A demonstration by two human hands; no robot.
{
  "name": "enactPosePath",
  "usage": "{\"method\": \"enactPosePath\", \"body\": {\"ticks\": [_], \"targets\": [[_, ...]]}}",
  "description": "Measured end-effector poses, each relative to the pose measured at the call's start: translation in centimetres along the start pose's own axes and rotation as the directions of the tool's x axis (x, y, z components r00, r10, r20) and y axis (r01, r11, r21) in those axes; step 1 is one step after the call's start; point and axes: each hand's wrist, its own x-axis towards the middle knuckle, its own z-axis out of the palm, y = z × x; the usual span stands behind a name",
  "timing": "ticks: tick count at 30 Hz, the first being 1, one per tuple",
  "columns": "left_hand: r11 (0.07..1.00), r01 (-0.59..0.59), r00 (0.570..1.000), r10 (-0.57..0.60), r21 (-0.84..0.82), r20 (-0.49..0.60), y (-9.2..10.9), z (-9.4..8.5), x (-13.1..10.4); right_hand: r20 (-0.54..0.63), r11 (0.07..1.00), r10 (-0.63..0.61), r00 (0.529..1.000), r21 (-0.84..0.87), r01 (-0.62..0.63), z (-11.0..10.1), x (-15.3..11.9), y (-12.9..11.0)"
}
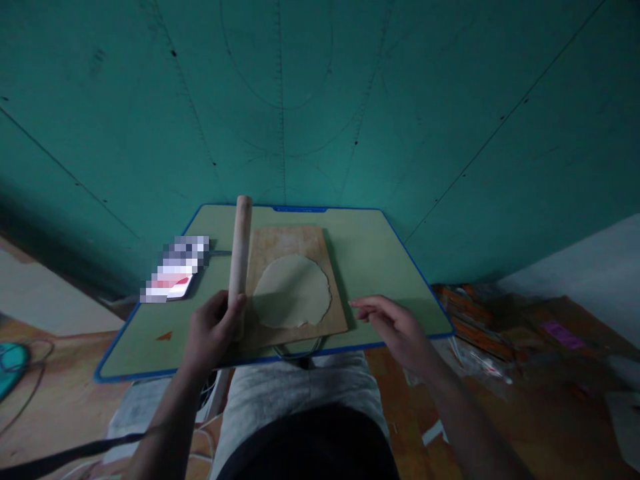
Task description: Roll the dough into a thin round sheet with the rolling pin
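My left hand (213,327) is closed around the lower end of a wooden rolling pin (241,243), which stands up nearly vertical in view along the left side of a wooden board (285,239). A thin, roughly round sheet of pale dough (293,291) lies flat on the board, its right and lower edges a little ragged. To the right of the board, my right hand (393,321) hovers with its fingers extended and nothing in them, apart from the dough.
The small folding table (380,247) has a blue rim and stands against a green wall (310,100). A phone with a blurred screen (175,270) lies at its left, near a small orange triangle (164,337). Packages (470,313) lie on the floor at right.
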Motion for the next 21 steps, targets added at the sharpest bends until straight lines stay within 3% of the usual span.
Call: {"method": "enactPosePath", "body": {"ticks": [4, 10, 15, 21], "targets": [[0.994, -0.017, 1.0, 0.015, -0.104, -0.017, 1.4, 0.4, -0.7, 0.064, 0.983, -0.057, 0.996, -0.169, 0.068, 1.4, 2.5, 2.1], [0.957, -0.074, 0.99, 0.104, -0.282, 0.093, 3.1, 2.8, -0.7, 0.144, 0.886, -0.118, 0.983, -0.432, 0.17, 4.1, 5.0, 4.4], [0.97, -0.125, 0.976, 0.158, -0.21, 0.15, 2.5, 4.4, -0.3, 0.15, 0.838, -0.145, 0.978, -0.507, 0.202, 4.4, 4.4, 4.6], [0.983, -0.132, 0.961, 0.159, -0.129, 0.226, 2.3, 4.4, -0.4, 0.231, 0.8, -0.11, 0.967, -0.557, 0.224, 3.2, 3.7, 4.2]]}}
